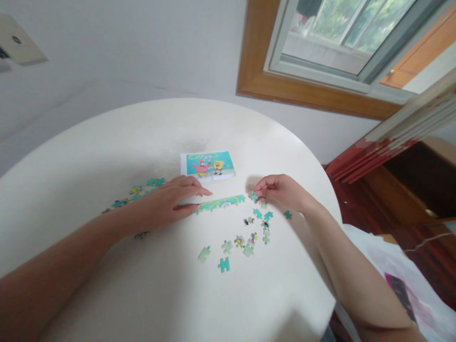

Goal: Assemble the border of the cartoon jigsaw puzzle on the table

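A: What does the right hand (pixel 283 190) have?

B: A small green piece (pixel 254 195). Its grip is pinched, thumb against finger, and the fingertips hide some of the piece. I can't tell if the piece touches the desk (pixel 167 294).

A: And the left hand (pixel 171 202)?

B: Its grip is loose, thumb and pointing finger apart, and I see nothing in it. The thumb tip is at the left end of the puzzle strip (pixel 224 204), so that end is partly covered. The strip lies between the hands.

A: What else is hard to see?

B: The left bunch of pieces (pixel 136 191) is partly behind the left hand and arm, so I can't count it. A dark piece (pixel 141 234) peeks out below the arm. The loose pieces (pixel 248 250) near the right hand are tiny and blurry.

A: Any boxes?

B: The picture box (pixel 210 165) lies behind the strip. It could be a thick card, and I can't see inside. The brown cupboard (pixel 395 192) is too dark inside.
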Action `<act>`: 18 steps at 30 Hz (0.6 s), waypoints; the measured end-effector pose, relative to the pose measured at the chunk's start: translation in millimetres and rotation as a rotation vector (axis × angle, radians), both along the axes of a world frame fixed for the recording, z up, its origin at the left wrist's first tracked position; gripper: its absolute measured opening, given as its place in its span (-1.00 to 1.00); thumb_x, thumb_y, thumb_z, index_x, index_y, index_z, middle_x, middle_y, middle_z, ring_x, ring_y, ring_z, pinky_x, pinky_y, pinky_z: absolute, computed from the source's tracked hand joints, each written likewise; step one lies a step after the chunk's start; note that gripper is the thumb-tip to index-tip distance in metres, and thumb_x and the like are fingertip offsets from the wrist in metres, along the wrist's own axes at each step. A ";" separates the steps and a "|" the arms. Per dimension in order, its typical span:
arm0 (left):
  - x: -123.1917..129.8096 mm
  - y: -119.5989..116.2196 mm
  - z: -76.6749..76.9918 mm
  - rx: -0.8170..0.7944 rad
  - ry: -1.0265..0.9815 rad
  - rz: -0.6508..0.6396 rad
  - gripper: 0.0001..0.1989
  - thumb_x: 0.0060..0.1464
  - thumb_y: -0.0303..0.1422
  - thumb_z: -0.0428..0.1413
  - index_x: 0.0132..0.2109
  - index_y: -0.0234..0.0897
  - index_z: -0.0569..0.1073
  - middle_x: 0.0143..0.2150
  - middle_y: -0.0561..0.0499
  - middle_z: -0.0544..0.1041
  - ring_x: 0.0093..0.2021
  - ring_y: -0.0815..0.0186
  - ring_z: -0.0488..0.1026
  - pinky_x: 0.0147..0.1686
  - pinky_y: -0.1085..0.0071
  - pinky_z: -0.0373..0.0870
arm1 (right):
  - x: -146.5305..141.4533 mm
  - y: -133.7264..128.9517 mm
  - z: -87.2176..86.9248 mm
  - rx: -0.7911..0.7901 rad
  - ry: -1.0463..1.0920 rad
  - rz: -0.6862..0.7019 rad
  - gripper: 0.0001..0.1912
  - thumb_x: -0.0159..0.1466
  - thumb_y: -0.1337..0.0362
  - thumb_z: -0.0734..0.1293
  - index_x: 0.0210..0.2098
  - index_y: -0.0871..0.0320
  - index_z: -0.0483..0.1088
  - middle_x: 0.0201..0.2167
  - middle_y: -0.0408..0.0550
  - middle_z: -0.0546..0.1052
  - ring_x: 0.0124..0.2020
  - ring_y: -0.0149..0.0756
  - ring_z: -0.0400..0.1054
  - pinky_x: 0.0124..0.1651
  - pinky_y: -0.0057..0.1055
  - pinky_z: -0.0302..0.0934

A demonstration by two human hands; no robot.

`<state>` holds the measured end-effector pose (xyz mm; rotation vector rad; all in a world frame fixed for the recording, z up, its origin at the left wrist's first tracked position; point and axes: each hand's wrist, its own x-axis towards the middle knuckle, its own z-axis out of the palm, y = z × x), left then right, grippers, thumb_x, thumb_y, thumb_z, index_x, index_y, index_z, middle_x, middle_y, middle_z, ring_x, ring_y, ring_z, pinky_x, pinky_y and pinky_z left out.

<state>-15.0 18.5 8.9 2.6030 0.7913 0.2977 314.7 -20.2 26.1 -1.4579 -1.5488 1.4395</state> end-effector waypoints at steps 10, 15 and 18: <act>-0.5 0.3 -2.0 0.012 0.009 0.006 -0.65 0.28 -0.33 -0.05 0.15 -0.20 0.43 0.07 -0.08 0.45 0.12 0.18 0.36 0.18 0.29 0.20 | -14.4 -2.8 -6.9 0.248 -0.326 -0.003 -0.78 0.20 0.36 0.32 -0.27 0.12 0.64 -0.41 -0.13 0.62 -0.43 -0.39 0.37 -0.32 -0.45 0.22; -0.2 -0.2 -1.2 0.005 0.023 0.011 -0.65 0.28 -0.31 -0.04 0.15 -0.21 0.43 0.09 -0.09 0.44 0.13 0.16 0.34 0.19 0.27 0.21 | -18.4 -1.9 -8.7 0.313 -0.383 -0.002 -0.81 0.20 0.35 0.35 -0.29 0.14 0.64 -0.36 -0.10 0.62 -0.40 -0.36 0.38 -0.27 -0.42 0.23; -0.3 0.2 -1.0 0.007 0.025 0.005 -0.64 0.29 -0.30 -0.05 0.15 -0.21 0.43 0.08 -0.10 0.44 0.13 0.17 0.34 0.19 0.27 0.20 | -21.0 -1.6 -8.6 0.302 -0.404 -0.014 -0.81 0.20 0.35 0.36 -0.28 0.14 0.64 -0.36 -0.10 0.63 -0.40 -0.36 0.37 -0.28 -0.41 0.22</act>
